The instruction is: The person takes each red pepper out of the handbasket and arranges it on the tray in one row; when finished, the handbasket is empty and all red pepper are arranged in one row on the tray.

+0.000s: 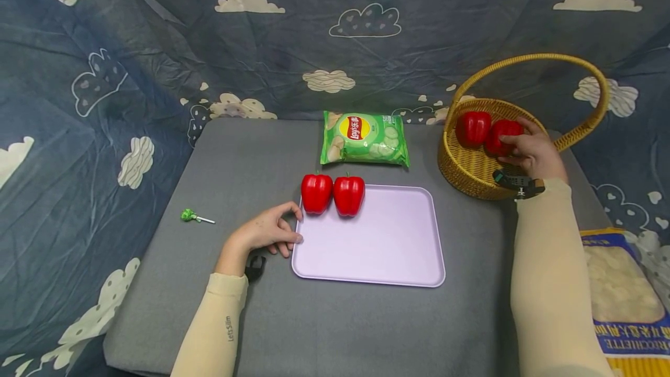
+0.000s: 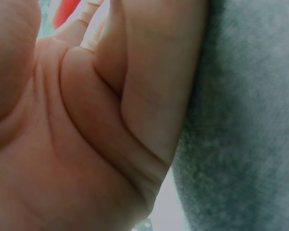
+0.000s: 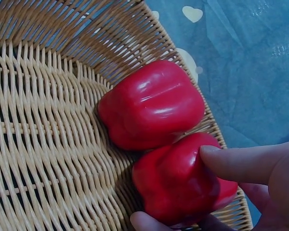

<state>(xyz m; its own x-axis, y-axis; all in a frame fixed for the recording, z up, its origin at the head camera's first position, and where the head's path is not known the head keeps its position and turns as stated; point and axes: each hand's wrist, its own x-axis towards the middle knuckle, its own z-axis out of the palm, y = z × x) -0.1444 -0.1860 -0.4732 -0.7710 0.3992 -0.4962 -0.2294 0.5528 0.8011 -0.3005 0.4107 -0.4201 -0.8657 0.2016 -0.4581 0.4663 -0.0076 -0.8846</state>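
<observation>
In the wicker basket [image 1: 466, 182], my right hand [image 1: 536, 147] grips a red bell pepper [image 3: 176, 180], with the thumb on its upper side and fingertips round its lower side. A second red bell pepper [image 3: 151, 106] lies against it in the basket. My left hand [image 1: 264, 230] rests at the left edge of the lilac tray [image 1: 387, 240], thumb and index fingertips on the rim. Two more red bell peppers, one at the corner [image 1: 316, 194] and one beside it [image 1: 349, 195], sit side by side at the tray's back left. The left wrist view shows mostly the palm [image 2: 62, 159].
Behind the tray lies a green bag of chips [image 1: 364, 138]. A small green lollipop-like piece [image 1: 189, 214] on a white stick is at the left on the grey table [image 1: 251, 150]. A blue and yellow pasta bag [image 1: 623, 284] lies beside the right arm. The basket's tall handle [image 1: 539, 57] arches upward.
</observation>
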